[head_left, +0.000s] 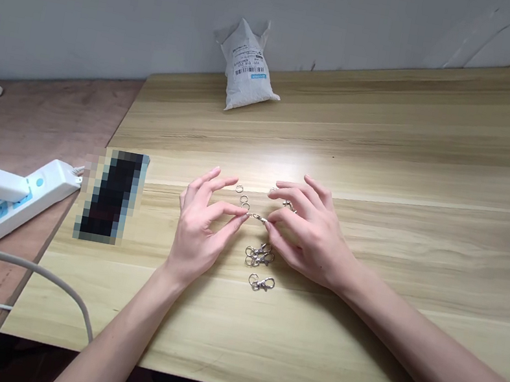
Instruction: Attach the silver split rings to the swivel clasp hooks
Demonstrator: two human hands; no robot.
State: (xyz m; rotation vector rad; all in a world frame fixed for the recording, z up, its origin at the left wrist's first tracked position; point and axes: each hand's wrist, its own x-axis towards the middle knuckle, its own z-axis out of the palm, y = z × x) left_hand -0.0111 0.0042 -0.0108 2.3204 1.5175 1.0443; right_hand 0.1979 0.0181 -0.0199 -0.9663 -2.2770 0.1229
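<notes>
Between both hands, left hand [200, 224] and right hand [310, 230] fingertips pinch a tiny clasp [259, 218], barely discernible; a phone [111, 195] nearby is blurred out.

Item under my hands: small silver clasp [259, 218], metal, held level just above the table [357, 341], pinched at each end. Loose split rings [243, 197], silver, flat, just beyond the clasp. Finished clasps [259, 255], heaped, just nearer; single one [261, 282] nearest me.
</notes>
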